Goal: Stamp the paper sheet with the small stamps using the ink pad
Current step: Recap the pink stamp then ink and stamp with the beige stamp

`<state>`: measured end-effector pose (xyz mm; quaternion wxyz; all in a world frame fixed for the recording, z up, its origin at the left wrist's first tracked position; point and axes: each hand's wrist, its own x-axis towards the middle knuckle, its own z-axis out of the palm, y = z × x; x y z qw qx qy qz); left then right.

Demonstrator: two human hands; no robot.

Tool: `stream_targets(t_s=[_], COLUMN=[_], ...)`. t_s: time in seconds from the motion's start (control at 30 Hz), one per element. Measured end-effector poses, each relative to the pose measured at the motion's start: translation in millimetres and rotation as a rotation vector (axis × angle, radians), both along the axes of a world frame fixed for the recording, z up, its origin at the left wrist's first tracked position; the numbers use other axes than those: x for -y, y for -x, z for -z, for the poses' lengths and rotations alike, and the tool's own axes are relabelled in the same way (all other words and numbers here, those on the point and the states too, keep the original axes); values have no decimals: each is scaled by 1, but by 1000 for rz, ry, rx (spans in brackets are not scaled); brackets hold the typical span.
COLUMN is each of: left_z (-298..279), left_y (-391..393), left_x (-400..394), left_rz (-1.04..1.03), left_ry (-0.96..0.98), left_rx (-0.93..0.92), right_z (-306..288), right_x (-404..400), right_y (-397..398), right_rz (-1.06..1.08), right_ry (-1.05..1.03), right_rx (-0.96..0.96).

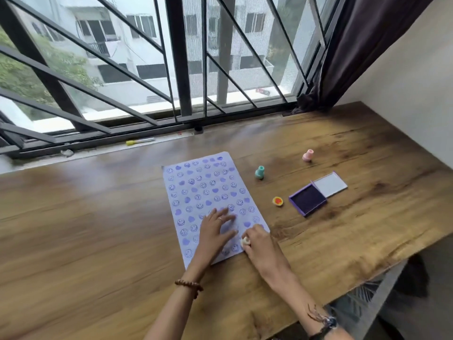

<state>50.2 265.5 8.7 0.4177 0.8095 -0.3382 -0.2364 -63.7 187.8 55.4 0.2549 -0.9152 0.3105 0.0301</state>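
Note:
A white paper sheet (206, 192) lies on the wooden table (98, 229), covered with purple smiley and heart prints. My left hand (215, 231) lies flat on the sheet's near part, fingers spread. My right hand (257, 241) grips a small pale stamp (244, 241) and holds it down at the sheet's near right edge. To the right sits the purple ink pad (307, 199), its lid (331, 184) swung open behind it. A yellow cap with a red heart (278, 201) lies between sheet and pad. A teal stamp (259, 173) and a pink stamp (308, 155) stand farther back.
A barred window (183, 69) runs along the table's far side, with a yellow-tipped pen (139, 141) on its sill. A dark curtain (355, 45) hangs at the back right. The table's front edge (367, 273) cuts diagonally at the right.

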Motion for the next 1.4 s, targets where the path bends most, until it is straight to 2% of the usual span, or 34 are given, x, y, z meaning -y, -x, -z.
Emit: stream_targets(t_s=[0.13, 0.47, 0.73, 0.8, 0.87, 0.93, 1.0, 1.1, 1.23, 1.4], left_z=[5, 22, 14, 11, 7, 0, -6, -19, -28, -22], left_y=[-6, -10, -7, -6, -5, -3, 1, 11, 22, 33], left_x=[1, 7, 2, 2, 2, 3, 8, 29, 77, 127], left_rz=[69, 87, 91, 83, 57, 6, -79, -110, 92, 192], left_ry=[-66, -125, -113, -116, -95, -55, -43, -35, -58, -126], left_rx=[6, 52, 44, 45, 29, 53, 200, 372, 388, 395], right_z=[2, 5, -2, -1, -2, -5, -11, -21, -28, -26], right_x=[2, 12, 12, 12, 17, 30, 51, 87, 129, 163], right_y=[-4, -8, -6, -2, 3, 10, 17, 23, 26, 37], right_rz=[-28, -158, -179, -110, 80, 376, 600, 729, 840, 793], right_ry=[55, 95, 84, 2, -145, -439, -819, -1160, -1326, -1385], right_rx=[-38, -50, -62, 15, 139, 292, 442, 571, 701, 720])
